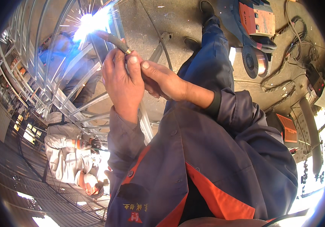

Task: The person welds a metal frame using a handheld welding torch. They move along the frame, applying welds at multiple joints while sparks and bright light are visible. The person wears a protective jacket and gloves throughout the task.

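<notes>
A welding torch (117, 42) points up and to the left, its tip at a glaring blue-white arc that throws sparks. My left hand (122, 79) is closed round the torch just behind its neck, thumb on top. Close against it, my right hand (167, 81) is also closed on the torch, though the palms and fingers hide most of the handle. Under the arc stands a frame of pale metal tubes (66, 101). The glare washes out the joint at the tip.
A person in light work clothes (62, 151) is beyond the frame at the left. At the upper right are an orange-red machine (250, 20) and a wire spool (250, 60). Looped cables (302, 49) lie on the floor (242, 85). Another orange-fronted machine (286, 128) stands at the right.
</notes>
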Tool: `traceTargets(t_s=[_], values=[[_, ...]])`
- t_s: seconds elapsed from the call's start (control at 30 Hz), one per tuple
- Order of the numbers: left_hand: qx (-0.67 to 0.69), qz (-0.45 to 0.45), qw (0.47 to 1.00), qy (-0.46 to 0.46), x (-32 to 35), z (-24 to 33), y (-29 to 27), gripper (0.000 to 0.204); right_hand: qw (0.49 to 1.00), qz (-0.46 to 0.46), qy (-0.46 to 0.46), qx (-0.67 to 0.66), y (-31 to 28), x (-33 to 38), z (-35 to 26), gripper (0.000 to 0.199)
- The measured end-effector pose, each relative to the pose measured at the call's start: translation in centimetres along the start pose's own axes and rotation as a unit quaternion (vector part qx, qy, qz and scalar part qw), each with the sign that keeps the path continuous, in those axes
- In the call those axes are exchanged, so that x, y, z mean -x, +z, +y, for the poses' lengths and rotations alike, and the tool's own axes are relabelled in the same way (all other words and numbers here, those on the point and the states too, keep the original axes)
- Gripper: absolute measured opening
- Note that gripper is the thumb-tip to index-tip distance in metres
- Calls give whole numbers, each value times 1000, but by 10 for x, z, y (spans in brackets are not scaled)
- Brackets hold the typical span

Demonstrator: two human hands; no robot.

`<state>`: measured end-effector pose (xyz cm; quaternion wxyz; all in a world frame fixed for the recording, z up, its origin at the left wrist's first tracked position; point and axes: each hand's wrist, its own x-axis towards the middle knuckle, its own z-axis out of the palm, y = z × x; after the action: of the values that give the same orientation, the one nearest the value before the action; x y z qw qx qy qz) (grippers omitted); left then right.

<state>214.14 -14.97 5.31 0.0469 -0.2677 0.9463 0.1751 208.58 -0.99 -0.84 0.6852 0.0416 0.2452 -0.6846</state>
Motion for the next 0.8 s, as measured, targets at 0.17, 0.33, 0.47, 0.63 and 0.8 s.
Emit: traceTargets(t_s=[0.17, 0.33, 0.47, 0.63, 0.8], values=[[10, 13, 1000, -18, 2, 4, -1, 51, 1000, -2, 11, 0, 1, 1, -2, 76], [5, 1, 999, -46, 3, 9, -3, 50, 1000, -1, 6, 4, 1, 1, -3, 75], [12, -8, 998, -59, 3, 9, -3, 51, 1000, -2, 26, 14, 0, 1, -5, 77], [13, -26, 997, -76, 3, 8, -2, 51, 1000, -1, 0, 21, 1, 3, -7, 78], [0, -24, 997, -68, 2, 9, -2, 51, 1000, -4, -3, 19, -1, 2, -6, 78]])
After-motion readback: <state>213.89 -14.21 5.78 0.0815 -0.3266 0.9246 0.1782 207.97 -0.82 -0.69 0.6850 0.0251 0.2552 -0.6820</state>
